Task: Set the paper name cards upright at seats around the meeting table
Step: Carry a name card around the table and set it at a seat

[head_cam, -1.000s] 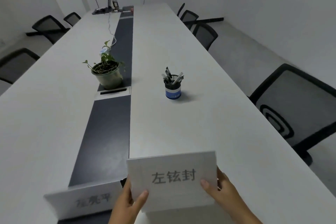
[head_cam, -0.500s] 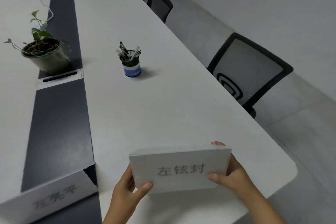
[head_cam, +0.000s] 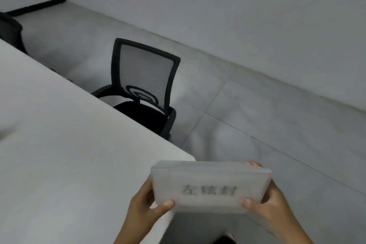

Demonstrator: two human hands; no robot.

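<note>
Now the name card [head_cam: 210,186] is off the table and carried past its rounded corner, where half a second ago it was over the tabletop; the pen cup, the plant and the other card have dropped out of view as the head turned right toward the black mesh chair [head_cam: 145,85]. That suggests the person is walking round to that side seat, so this card is not yet set down. It may be a small stack rather than one sheet, since motion blur smears its top edge. The left hand [head_cam: 143,207] grips the card's lower left corner, thumb on the printed face and fingers behind. The right hand [head_cam: 271,204] holds the right end the same way, fingertips showing over the top edge. Both wrists rise from the bottom of the view, just beyond the white table [head_cam: 69,144].
</note>
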